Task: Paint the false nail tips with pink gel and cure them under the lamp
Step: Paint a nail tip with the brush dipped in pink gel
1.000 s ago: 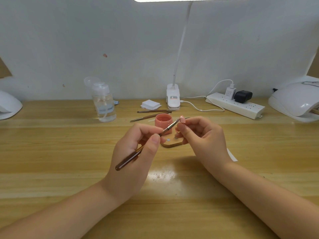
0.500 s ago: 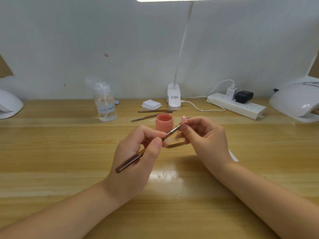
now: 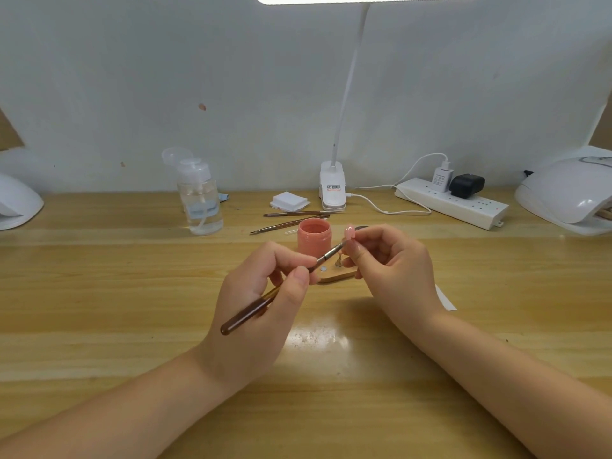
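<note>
My left hand [image 3: 261,293] pinches a brown-handled gel brush [image 3: 251,313], its metal ferrule pointing up and right. The bristles touch a small pink false nail tip [image 3: 349,232] that my right hand [image 3: 394,270] pinches between thumb and fingers. Just behind the two hands stands an open pink gel jar [image 3: 314,236]. A small wooden nail stand [image 3: 334,276] lies on the table below the hands, partly hidden by them. A white curing lamp [image 3: 569,197] sits at the far right of the table.
A clear pump bottle [image 3: 200,197], white pads [image 3: 289,200], two spare brushes [image 3: 291,218], a desk lamp base [image 3: 332,188] and a power strip [image 3: 453,203] line the back. Another white lamp [image 3: 16,203] sits far left. A white paper strip [image 3: 445,298] lies by my right wrist.
Both hands have held almost still. The brush tip has slid slightly along the nail tip, and the view has shifted a little so more of the jar shows.
</note>
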Available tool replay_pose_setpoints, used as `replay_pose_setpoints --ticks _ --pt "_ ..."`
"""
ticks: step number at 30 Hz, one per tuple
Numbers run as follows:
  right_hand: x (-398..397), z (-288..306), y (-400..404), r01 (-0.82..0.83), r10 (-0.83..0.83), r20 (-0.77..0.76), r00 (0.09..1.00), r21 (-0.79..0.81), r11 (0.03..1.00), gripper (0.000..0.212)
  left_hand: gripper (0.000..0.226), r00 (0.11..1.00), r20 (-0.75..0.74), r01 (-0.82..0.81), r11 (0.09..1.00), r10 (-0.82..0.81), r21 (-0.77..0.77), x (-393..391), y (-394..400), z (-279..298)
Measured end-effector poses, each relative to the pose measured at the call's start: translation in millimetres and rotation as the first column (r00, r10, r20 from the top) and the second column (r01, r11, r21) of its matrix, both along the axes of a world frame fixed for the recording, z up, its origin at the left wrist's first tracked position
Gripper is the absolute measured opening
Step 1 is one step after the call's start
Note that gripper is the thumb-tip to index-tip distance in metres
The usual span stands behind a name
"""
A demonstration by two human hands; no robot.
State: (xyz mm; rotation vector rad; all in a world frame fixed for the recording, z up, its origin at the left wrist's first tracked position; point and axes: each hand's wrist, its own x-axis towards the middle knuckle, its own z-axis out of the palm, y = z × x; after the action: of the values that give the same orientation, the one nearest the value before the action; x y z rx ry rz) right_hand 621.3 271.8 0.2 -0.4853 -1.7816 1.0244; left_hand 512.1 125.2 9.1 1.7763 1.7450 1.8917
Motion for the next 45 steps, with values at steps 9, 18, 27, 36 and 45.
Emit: replay_pose_setpoints --ticks 9,18,27,36,45 --pt "0 1 -4 0.012 -0.013 0.044 0.999 0.036 0.999 0.018 0.018 0.998 -0.035 -0.058 0.998 0.057 -0.027 2 1 3" --pt "1 1 -1 0.049 -0.049 0.059 0.997 0.007 0.999 0.011 0.017 0.994 -0.067 -0.085 0.996 0.083 -0.027 2 1 3" --pt "3 4 6 0.106 -0.102 0.031 0.994 -0.199 0.974 0.004 0.016 0.993 -0.069 -0.095 0.995 0.092 -0.03 -5 1 -3" --pt "-9 -1 -3 0.051 -0.038 0.226 0.973 -0.054 0.997 0.006 0.013 0.96 0.263 -0.092 0.995 0.096 -0.027 -11 13 -10" --pt "-9 0 -5 0.125 -0.169 0.228 0.959 0.195 0.973 0.008 0.018 0.992 0.06 -0.104 0.993 0.107 -0.054 -7 9 -5"
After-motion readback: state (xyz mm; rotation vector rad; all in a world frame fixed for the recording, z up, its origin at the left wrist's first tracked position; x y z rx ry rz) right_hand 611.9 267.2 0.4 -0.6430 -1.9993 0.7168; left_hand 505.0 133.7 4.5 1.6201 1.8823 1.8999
